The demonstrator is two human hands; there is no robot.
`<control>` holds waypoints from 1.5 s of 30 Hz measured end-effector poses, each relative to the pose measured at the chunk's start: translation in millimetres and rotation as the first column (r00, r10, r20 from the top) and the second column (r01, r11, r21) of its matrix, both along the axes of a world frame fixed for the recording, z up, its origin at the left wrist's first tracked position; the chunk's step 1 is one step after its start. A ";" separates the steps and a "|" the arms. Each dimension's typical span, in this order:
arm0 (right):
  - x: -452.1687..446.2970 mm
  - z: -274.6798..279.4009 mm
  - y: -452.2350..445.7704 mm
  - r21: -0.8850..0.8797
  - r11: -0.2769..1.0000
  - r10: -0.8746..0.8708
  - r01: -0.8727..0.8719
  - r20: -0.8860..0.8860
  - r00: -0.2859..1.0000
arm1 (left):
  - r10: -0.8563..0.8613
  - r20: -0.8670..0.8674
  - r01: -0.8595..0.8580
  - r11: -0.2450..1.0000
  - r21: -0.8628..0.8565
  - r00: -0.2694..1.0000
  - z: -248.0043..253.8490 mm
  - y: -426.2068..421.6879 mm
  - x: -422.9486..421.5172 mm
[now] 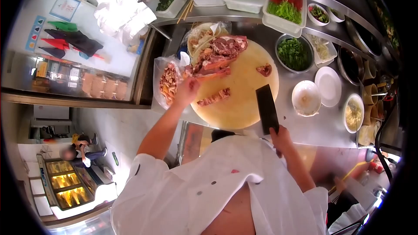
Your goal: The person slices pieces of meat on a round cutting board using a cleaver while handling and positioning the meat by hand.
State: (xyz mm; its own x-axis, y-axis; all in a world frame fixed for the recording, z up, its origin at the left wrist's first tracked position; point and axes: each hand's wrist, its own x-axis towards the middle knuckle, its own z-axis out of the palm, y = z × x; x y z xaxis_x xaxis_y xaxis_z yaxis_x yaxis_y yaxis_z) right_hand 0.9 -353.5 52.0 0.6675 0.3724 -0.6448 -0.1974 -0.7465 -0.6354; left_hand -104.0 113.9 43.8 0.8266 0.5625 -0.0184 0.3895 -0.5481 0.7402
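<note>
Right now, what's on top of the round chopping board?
A large pile of meat at the far left, a strip nearer you and a small piece on the right. The board directly under them is covered, so can't be seen.

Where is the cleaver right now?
In the head view, the cleaver is in the person's right hand, its blade at the lower right edge of the round board.

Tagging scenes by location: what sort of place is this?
Likely a commercial kitchen: round chopping block with meat, tubs of cut greens on a steel shelf, glass-fronted display case.
</note>
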 end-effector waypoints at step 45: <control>-0.3 25.9 17.1 -0.193 0.914 0.402 -0.357 0.316 0.859 | -0.242 0.136 0.161 0.884 0.438 0.961 -31.5 -165.5 -42.0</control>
State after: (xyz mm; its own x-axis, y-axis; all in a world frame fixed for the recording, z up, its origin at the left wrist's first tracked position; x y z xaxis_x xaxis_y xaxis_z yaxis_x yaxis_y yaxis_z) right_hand 0.7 -336.4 77.9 0.6769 0.5744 -0.4603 0.3293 -0.7956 -0.5085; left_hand -146.1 -51.6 12.3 0.8886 0.3050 0.3426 0.1186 -0.8743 0.4707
